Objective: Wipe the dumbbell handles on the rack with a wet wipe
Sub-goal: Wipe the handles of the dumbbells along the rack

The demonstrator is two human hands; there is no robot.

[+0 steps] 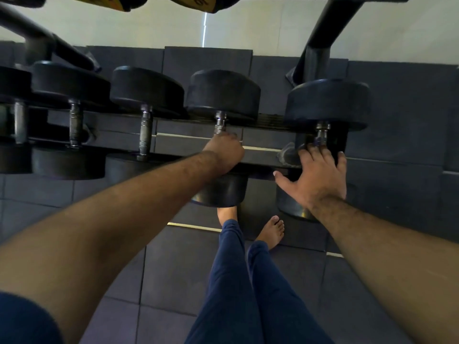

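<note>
Several black dumbbells lie in a row on the rack (198,139), their metal handles pointing toward me. My left hand (224,152) grips the handle of the fourth dumbbell (223,93) from the left, and only the handle's far end (219,124) shows. My right hand (318,175) lies over the handle (322,131) of the rightmost dumbbell (327,103), fingers stretched and thumb spread out. It presses a pale grey wet wipe (288,153) onto that handle. The wipe sticks out to the left of my fingers.
Three more dumbbell handles (145,132) stand bare to the left. A black rack upright (323,45) rises behind the rightmost dumbbell, and an upper shelf edge runs overhead. My bare feet (272,232) stand on dark floor mats just below the rack.
</note>
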